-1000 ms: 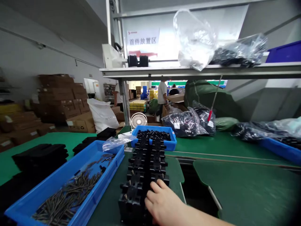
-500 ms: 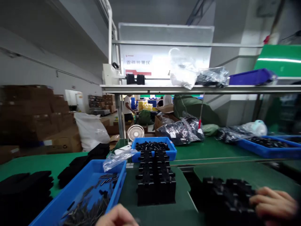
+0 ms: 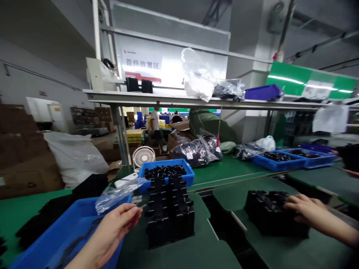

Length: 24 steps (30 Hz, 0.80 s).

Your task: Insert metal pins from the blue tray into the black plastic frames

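My left hand (image 3: 120, 223) is raised just left of the central black ribbed block (image 3: 171, 228), pinching a small thin pin (image 3: 143, 206) between thumb and fingertips. The pin's tip points towards the block without clearly touching it. Small pale pin ends show along the block's upper rows. At the right, my right hand (image 3: 310, 211) has its bent fingers on the top right edge of a second black block (image 3: 276, 216). Below my left arm, a blue tray (image 3: 84, 211) holds thin dark pins. Behind the central block, a smaller blue bin (image 3: 188, 172) holds short black parts.
A clear plastic bag (image 3: 116, 195) lies over the tray's corner. Black stacked pieces (image 3: 58, 205) are at the left. A small white fan (image 3: 143, 157) and bagged parts (image 3: 196, 151) stand behind. Another person's hand (image 3: 351, 172) supports a dark object at the far right. A shelf (image 3: 168, 100) spans above.
The view has swung to the right. My left hand has risen from the tray's lower edge to beside the central block, and its pin now shows. My right hand remains at the right-hand block.
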Tool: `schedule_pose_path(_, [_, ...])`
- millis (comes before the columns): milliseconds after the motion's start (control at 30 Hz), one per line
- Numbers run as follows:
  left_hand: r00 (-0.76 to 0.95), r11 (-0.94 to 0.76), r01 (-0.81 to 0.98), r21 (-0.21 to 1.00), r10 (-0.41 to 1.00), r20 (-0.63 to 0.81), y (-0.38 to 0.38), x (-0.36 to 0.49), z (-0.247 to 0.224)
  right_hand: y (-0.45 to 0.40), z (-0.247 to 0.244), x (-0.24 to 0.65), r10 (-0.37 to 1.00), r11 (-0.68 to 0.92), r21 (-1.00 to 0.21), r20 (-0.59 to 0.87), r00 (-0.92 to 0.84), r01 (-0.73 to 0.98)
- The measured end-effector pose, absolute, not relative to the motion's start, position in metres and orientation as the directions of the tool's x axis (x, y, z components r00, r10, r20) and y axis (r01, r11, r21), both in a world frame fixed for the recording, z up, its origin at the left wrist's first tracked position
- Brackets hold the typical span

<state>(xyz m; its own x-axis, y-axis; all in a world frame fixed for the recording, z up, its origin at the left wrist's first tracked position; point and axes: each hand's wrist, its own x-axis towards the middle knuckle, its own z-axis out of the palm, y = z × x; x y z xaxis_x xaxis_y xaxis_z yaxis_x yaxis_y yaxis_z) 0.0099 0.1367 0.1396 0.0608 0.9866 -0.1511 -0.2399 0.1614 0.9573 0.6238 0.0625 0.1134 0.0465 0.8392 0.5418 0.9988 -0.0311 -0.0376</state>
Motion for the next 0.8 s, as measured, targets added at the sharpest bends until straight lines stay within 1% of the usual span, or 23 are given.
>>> schedule_pose_path(67, [0.105,0.136,-0.248,0.959,0.988,-0.113,0.144,0.013,0.135,0.079,0.11,0.609,0.895,0.01,0.07,0.444,-0.04,0.998])
schedule_pose_path(100, [0.109,0.119,-0.251,0.961,0.99,-0.094,0.146,0.015,0.132,0.084,0.113,0.59,0.9,0.032,0.095,0.43,-0.07,0.995])
schedule_pose_path(133, [0.104,0.103,-0.251,0.962,0.991,-0.079,0.149,0.016,0.128,0.089,0.118,0.564,0.899,0.074,0.083,0.426,-0.102,0.994])
schedule_pose_path(200, [0.091,0.081,-0.247,0.966,0.994,-0.06,0.152,0.018,0.121,0.093,0.134,0.493,0.891,0.249,-0.041,0.401,-0.212,0.968])
schedule_pose_path(267, [0.083,0.061,-0.219,0.974,0.996,-0.044,0.151,0.016,0.116,0.097,0.147,0.41,0.869,0.435,-0.248,0.367,-0.332,0.865])
schedule_pose_path(300, [0.08,0.049,-0.196,0.979,0.996,-0.034,0.15,0.015,0.114,0.1,0.151,0.37,0.858,0.491,-0.356,0.355,-0.371,0.795])
schedule_pose_path(333, [0.078,0.041,-0.171,0.984,0.997,-0.028,0.149,0.014,0.113,0.104,0.151,0.334,0.839,0.538,-0.444,0.367,-0.402,0.717])
schedule_pose_path(400, [0.086,0.049,-0.138,0.989,0.996,-0.038,0.145,0.011,0.112,0.113,0.145,0.272,0.822,0.569,-0.589,0.386,-0.418,0.574])
schedule_pose_path(467, [0.096,0.062,-0.121,0.991,0.994,-0.051,0.142,0.009,0.112,0.123,0.133,0.227,0.802,0.59,-0.664,0.414,-0.431,0.46])
schedule_pose_path(567, [0.1,0.045,-0.07,0.996,0.994,-0.038,0.141,0.009,0.111,0.135,0.12,0.191,0.753,0.65,-0.658,0.488,-0.442,0.381])
schedule_pose_path(667, [0.111,0.044,-0.049,0.998,0.993,-0.038,0.144,0.01,0.108,0.147,0.122,0.189,0.738,0.671,-0.648,0.535,-0.411,0.361])
schedule_pose_path(733, [0.094,0.055,-0.035,0.998,0.994,-0.051,0.148,0.008,0.102,0.159,0.127,0.206,0.759,0.65,-0.662,0.546,-0.355,0.372])
schedule_pose_path(800, [0.07,0.077,-0.014,0.997,0.995,-0.076,0.152,0.005,0.093,0.176,0.131,0.234,0.788,0.609,-0.656,0.563,-0.249,0.445])
